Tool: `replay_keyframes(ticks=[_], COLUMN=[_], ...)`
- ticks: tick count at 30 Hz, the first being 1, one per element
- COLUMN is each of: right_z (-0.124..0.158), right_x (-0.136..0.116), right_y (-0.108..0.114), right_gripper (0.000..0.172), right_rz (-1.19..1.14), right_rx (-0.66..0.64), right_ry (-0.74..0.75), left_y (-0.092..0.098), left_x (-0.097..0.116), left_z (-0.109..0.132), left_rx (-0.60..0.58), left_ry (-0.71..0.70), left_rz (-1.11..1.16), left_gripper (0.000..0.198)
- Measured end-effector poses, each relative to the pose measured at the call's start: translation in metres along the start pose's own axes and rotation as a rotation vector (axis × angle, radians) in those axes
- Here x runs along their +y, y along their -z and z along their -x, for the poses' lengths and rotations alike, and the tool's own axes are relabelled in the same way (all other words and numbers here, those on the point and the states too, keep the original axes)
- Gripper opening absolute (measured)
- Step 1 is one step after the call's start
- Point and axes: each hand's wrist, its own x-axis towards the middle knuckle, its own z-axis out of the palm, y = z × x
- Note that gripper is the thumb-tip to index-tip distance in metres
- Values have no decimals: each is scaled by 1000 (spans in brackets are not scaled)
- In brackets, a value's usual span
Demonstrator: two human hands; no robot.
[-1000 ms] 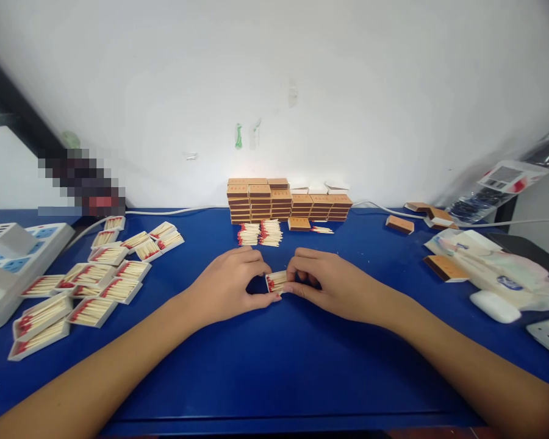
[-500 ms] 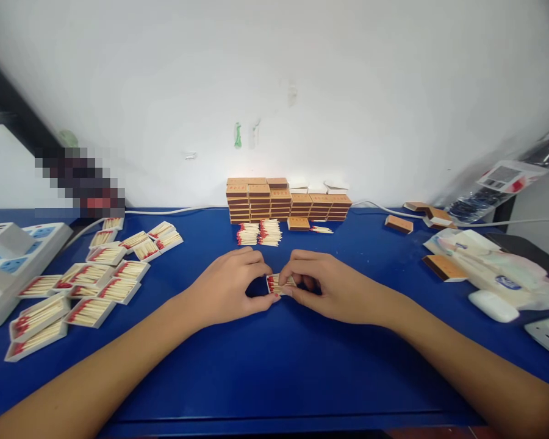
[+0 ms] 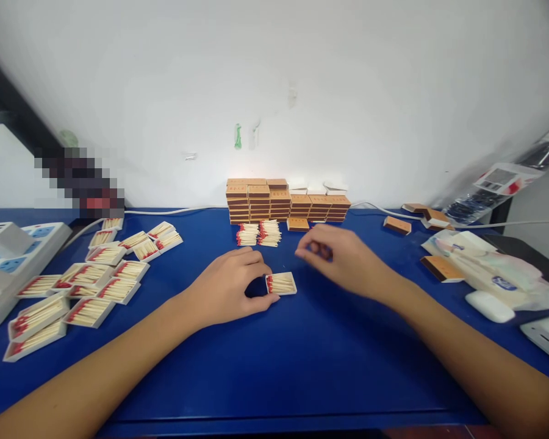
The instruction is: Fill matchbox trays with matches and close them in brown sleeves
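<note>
A small white tray of red-tipped matches (image 3: 281, 283) lies on the blue table (image 3: 274, 366) in the middle. My left hand (image 3: 226, 286) rests beside it, thumb and forefinger pinching its left end. My right hand (image 3: 341, 259) hovers above and to the right of the tray, fingers curled loosely, with nothing visible in them. Two loose piles of matches (image 3: 260, 234) lie just behind. A stack of brown matchbox sleeves (image 3: 286, 200) stands against the wall.
Several filled match trays (image 3: 89, 277) are spread at the left, beside a white power strip (image 3: 9, 262). Loose brown sleeves (image 3: 441, 268), plastic-wrapped packets (image 3: 489, 265), a white case (image 3: 489, 305) and a device corner (image 3: 546, 332) sit at the right. A white cable runs along the wall.
My right hand has let go of the match tray and lifted away to the upper right. My left hand has stayed at the tray's left end.
</note>
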Motion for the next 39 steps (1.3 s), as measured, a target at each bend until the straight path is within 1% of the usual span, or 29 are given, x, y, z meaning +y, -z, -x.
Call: replay_keyframes(ticks=[1, 3, 4, 6, 8, 9, 12, 16, 20, 24, 31, 36, 39], right_z=[-3, -7, -9, -12, -14, -15, -17, -15, -12, -10, -8, -8, -7], right_x=[15, 46, 60, 82, 95, 98, 99, 95, 90, 86, 82, 81, 75], right_y=[4, 11, 13, 13, 9, 7, 2, 3, 5, 4, 6, 4, 6], right_gripper=[16, 21, 24, 27, 25, 24, 24, 28, 26, 28, 28, 27, 26], right_rz=[82, 182, 198, 173, 135, 124, 119, 116, 142, 149, 120, 121, 126], right_rx=[64, 106, 96, 48, 13, 7, -2, -59, -102, -112, -123, -131, -133], right_ry=[-18, -44, -63, -99, -124, -133, -153, -133, -130, -148, -116, -115, -127], left_y=[1, 2, 2, 3, 3, 3, 4, 3, 3, 4, 4, 3, 3], left_x=[0, 0, 0, -1, -2, -2, -4, -5, -6, -5, -5, -5, -5], left_z=[0, 0, 1, 1, 1, 1, 1, 1, 1, 1, 1, 2, 2], left_rx=[27, 69, 68, 25, -11, -7, 22, -23, -4, 10, 12, -8, -11], left_ry=[-2, 3, 12, 36, 55, 61, 66, 76, 78, 59, 57, 69, 70], left_rz=[5, 14, 15, 11, 9, 10, 3, -14, -32, -39, -40, -38, -39], left_gripper=[24, 24, 24, 23, 24, 25, 27, 27, 27, 24, 25, 26, 27])
